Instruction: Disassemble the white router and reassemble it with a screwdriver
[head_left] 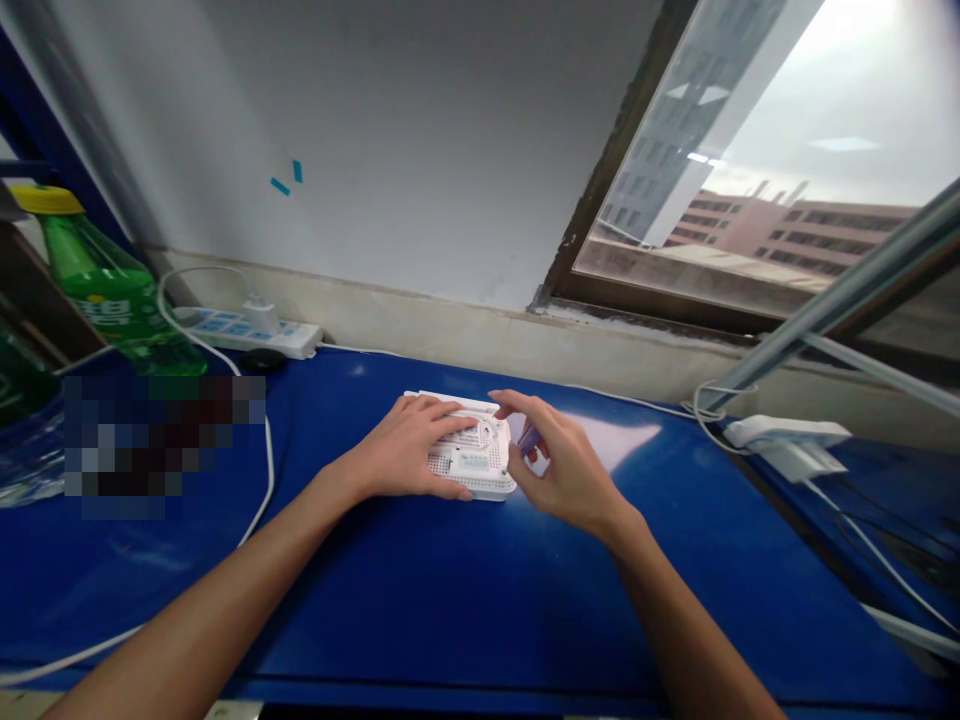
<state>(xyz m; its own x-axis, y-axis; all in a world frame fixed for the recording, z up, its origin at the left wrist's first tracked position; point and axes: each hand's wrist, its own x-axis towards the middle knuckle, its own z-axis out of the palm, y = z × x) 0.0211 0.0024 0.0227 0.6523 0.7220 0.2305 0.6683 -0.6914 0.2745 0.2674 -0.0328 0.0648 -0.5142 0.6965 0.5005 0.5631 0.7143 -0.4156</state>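
A white plastic device [472, 470], likely a router or similar unit, lies upside down on the blue tabletop, showing vent holes and a printed label. My left hand [401, 448] rests over its left part, with the fingers across the top and the thumb along the near edge. My right hand [570, 468] curves around its right end, fingertips near the far corner and thumb near the front edge. A small purple object [529, 438] shows beside the right hand's fingers, partly hidden. I cannot tell whether that hand holds it.
A green plastic bottle [101, 280] with a yellow cap stands at the far left, beside a white power strip [247, 333]. White cables run along the blue tabletop [375, 600]. A white plug adapter [787, 440] and a metal rail [840, 300] sit right, below a window [750, 170].
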